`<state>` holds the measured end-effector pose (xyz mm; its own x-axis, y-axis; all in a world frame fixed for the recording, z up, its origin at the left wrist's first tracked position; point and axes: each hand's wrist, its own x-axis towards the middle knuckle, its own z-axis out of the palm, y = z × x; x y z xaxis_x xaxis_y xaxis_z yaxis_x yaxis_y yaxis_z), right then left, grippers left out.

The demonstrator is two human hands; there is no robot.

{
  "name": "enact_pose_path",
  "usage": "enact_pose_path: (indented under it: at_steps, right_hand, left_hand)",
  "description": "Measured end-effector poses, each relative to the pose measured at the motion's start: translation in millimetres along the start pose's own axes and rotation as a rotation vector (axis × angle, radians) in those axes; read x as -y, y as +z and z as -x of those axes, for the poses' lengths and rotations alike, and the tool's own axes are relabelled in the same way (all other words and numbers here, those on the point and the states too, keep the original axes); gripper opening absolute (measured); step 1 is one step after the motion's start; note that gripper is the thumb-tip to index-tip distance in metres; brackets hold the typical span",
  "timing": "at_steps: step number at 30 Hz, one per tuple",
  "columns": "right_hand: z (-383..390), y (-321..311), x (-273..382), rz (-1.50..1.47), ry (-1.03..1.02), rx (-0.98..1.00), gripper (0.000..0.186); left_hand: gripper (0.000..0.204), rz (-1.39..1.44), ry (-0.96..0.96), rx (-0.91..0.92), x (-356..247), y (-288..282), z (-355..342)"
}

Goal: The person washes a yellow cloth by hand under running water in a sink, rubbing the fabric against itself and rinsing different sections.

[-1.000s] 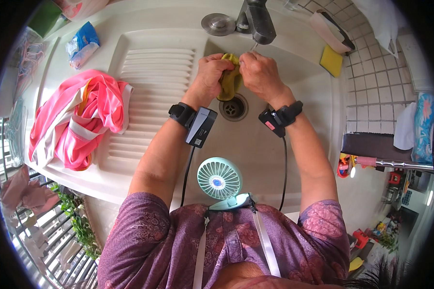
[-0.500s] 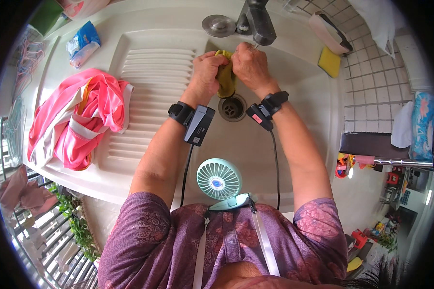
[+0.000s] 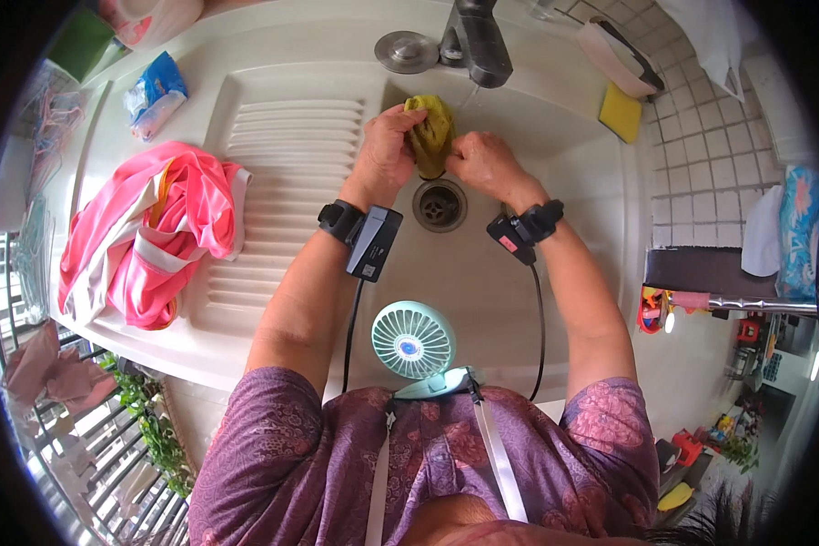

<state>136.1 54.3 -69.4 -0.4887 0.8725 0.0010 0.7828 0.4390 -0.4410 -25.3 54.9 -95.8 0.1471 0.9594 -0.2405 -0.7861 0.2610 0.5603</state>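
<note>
A small wet-looking yellow-green cloth [image 3: 430, 127] hangs over the sink [image 3: 482, 318], its dark lower tip just above the drain [image 3: 439, 205]. My left hand [image 3: 390, 150] grips its left side, with the thumb across the front. At the right edge of the cloth, my right hand [image 3: 487, 164] is closed with its fingers pinched against it; the fingertips are partly hidden. Behind the hands stands a dark grey faucet [image 3: 488, 55], with what looks like a thin trickle of water below its spout. Both wrists wear black straps with small boxes.
Pink and white clothing [image 3: 168, 232] lies bunched on the ribbed washboard [image 3: 291, 136] to the left. A blue and white packet [image 3: 157, 96] is beyond it. A round metal stopper [image 3: 407, 52] rests beside the faucet, and a yellow sponge [image 3: 620, 114] leans at the right rim.
My right hand has come down and to the right, away from the faucet spout, to the cloth's lower right edge. The cloth looks wider and more spread; my left hand has barely moved.
</note>
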Motion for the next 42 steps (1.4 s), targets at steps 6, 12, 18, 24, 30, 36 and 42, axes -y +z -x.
enact_pose_path:
  at_steps: [6, 12, 18, 24, 30, 36, 42]
  right_hand:
    - [3.8, 10.2, -16.3, -0.090, -0.075, -0.205, 0.015]
    - [-7.2, -5.4, 6.1, -0.181, -0.146, -0.480, 0.011]
    - [-12.2, -5.9, 8.1, -0.129, -0.281, -0.475, 0.009]
    - [-15.8, -8.8, 7.4, -0.031, -0.355, -0.456, 0.008]
    - [-18.5, -9.6, 5.7, 0.104, -0.369, -0.409, 0.006]
    - [-19.0, -5.2, 8.1, 0.413, -0.376, -0.459, 0.005]
    - [-22.7, -4.0, 9.3, 0.304, -0.280, -0.496, 0.007]
  left_hand:
    - [0.012, 0.009, 0.048, -0.025, 1.7, -0.3, -1.0]
    - [0.016, 0.018, 0.083, -0.146, 1.4, 1.9, -1.4]
    - [0.014, -0.055, 0.093, -0.119, 1.8, 3.8, 0.9]
    - [0.016, -0.101, 0.090, -0.112, 0.8, 6.4, 2.4]
    - [0.018, -0.158, 0.062, -0.087, -2.7, 13.8, 9.7]
    - [0.017, -0.202, 0.060, -0.101, -3.0, 18.9, 11.8]
    - [0.018, -0.138, 0.063, -0.084, -0.4, 15.3, 7.8]
